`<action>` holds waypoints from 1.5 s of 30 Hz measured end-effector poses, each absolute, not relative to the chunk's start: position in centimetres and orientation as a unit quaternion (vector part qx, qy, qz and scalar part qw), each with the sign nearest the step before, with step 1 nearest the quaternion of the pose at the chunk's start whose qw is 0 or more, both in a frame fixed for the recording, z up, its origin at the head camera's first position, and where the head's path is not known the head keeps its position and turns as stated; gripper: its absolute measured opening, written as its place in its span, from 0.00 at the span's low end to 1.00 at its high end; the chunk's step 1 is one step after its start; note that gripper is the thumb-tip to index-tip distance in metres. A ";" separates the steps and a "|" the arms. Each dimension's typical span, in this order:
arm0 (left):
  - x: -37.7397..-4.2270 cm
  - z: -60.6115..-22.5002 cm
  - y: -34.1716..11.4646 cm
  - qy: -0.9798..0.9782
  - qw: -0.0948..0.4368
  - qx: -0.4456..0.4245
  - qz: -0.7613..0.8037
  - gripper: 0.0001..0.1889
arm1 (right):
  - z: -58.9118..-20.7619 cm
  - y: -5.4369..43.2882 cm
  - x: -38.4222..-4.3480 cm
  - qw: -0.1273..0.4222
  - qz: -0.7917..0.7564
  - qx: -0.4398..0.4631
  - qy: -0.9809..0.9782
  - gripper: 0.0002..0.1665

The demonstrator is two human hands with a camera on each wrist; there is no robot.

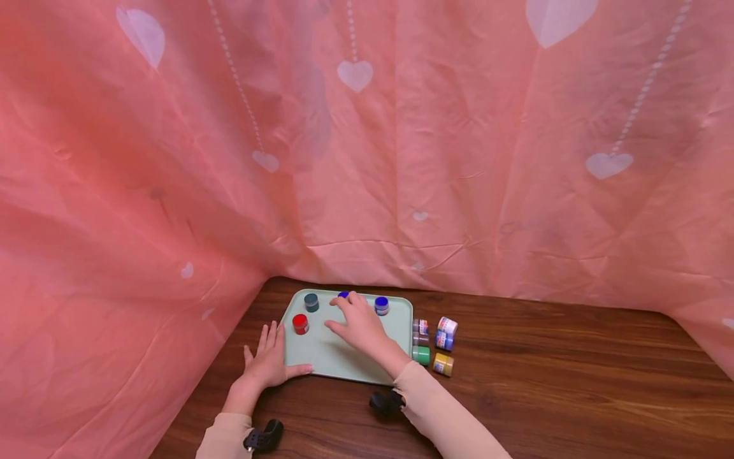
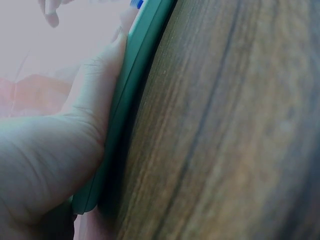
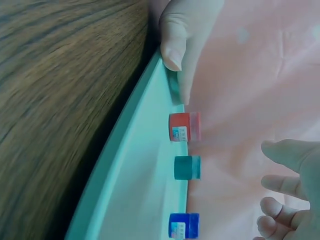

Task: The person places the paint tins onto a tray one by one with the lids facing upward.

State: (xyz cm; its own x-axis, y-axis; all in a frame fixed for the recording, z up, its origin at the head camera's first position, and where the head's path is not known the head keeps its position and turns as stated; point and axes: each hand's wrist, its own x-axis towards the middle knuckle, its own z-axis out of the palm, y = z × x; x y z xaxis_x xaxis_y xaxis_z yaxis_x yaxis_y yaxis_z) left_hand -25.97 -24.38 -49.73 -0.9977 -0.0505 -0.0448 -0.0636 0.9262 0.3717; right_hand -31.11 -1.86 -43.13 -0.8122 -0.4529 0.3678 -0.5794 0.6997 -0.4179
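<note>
Right of the right hand (image 1: 360, 325): a green jar (image 1: 421, 355), a brown jar (image 1: 422, 340) and a labelled jar (image 1: 423, 327) lie along the tray's edge; farther right, a white jar (image 1: 447, 326), a loose blue jar (image 1: 444, 340) and a yellow jar (image 1: 443, 364).
In the way: the right hand partly covers a half-hidden blue jar (image 1: 343, 294) just beyond its fingers.
Tray jars: uncovered blue jar (image 1: 381, 306) right of those fingers; dark teal jar (image 1: 311, 303) left of them; red jar (image 1: 301, 324) between both hands.
Right hand's grip: thumb and fingers parted above the tray, nothing held.
Left hand (image 1: 268, 368): fingers spread at the left rim, thumb on the near rim.
Tray (image 1: 332, 357): smooth, pale green, round-cornered, beneath the right hand.
Jar shape: short cylinders.
Table (image 1: 545, 370): dark, streaky wood below both hands.
Curtain (image 1: 459, 159): creased pink cloth, pale hearts, beyond both hands.
</note>
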 end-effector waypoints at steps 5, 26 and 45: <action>-26.1 -49.7 -24.3 0.980 0.018 -0.030 0.194 0.72 | -43.0 -0.2 -30.4 0.135 0.260 0.288 -0.912 0.24; -26.0 -49.7 -24.8 0.978 0.021 -0.027 0.205 0.72 | -43.5 6.4 -27.7 0.174 0.223 0.319 -0.904 0.23; -26.0 -50.0 -24.5 0.979 0.013 -0.026 0.203 0.72 | -44.0 10.9 -26.8 0.205 0.197 0.301 -0.910 0.24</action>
